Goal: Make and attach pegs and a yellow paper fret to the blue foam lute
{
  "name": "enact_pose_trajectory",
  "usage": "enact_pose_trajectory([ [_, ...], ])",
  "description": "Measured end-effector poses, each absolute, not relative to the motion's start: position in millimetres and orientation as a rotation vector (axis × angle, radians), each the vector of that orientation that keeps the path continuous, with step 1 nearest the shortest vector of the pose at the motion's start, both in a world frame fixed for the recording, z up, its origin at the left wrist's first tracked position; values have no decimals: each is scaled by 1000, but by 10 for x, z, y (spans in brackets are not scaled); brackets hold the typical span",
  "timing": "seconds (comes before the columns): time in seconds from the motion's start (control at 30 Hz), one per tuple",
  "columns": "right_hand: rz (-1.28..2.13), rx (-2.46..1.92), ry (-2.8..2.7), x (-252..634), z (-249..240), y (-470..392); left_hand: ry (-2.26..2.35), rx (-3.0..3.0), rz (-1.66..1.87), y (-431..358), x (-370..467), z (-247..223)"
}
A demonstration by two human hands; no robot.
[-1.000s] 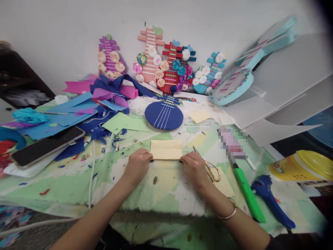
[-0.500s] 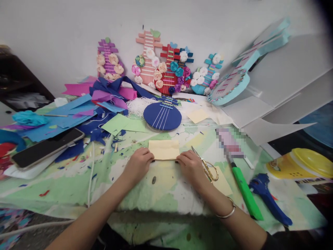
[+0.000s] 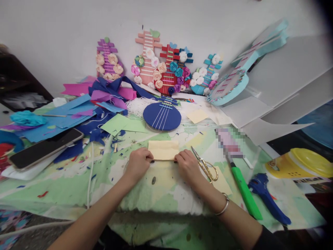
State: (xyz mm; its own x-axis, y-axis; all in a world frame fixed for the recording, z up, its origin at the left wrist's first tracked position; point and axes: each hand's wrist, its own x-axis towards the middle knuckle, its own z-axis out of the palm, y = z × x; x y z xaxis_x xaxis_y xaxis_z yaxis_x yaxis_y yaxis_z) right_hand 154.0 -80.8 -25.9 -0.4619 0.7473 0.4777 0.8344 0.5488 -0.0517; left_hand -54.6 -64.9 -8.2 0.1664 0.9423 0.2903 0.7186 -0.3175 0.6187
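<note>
A pale yellow paper (image 3: pixel 163 150) lies in front of me, its near edge folded or curled. My left hand (image 3: pixel 140 161) pinches the near left corner, and my right hand (image 3: pixel 186 165) pinches the near right corner. Both hands are closed on the paper. Just right of my right hand are gold-handled scissors (image 3: pixel 207 169), partly over another yellow paper (image 3: pixel 222 181). Beyond the held paper sits a dark blue round-bodied paper instrument (image 3: pixel 162 116) with white strings.
Green paper (image 3: pixel 122 124), blue sheets (image 3: pixel 66 116) and a phone (image 3: pixel 47 148) lie left. A green-handled tool (image 3: pixel 246 192), a blue glue gun (image 3: pixel 269 198) and a yellow-lidded tub (image 3: pixel 299 163) are right. Decorated instruments (image 3: pixel 169 71) stand at the wall.
My right hand has shifted slightly left along the paper's near edge. My left hand still grips its corner, almost unmoved.
</note>
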Motion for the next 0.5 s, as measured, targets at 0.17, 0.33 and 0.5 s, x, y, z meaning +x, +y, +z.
enact_pose_trajectory([
  [0.17, -295, -1293, -2372, 1542, -243, -823, 1584, 2083, 884, -643, -541, -67],
  [0.33, -352, -1267, -2352, 1511, -221, -820, 1560, 2113, 874, -640, -563, -87],
  [0.5, -367, -1176, -2395, 1461, -216, -814, 1514, 2082, 904, -637, -580, -104],
])
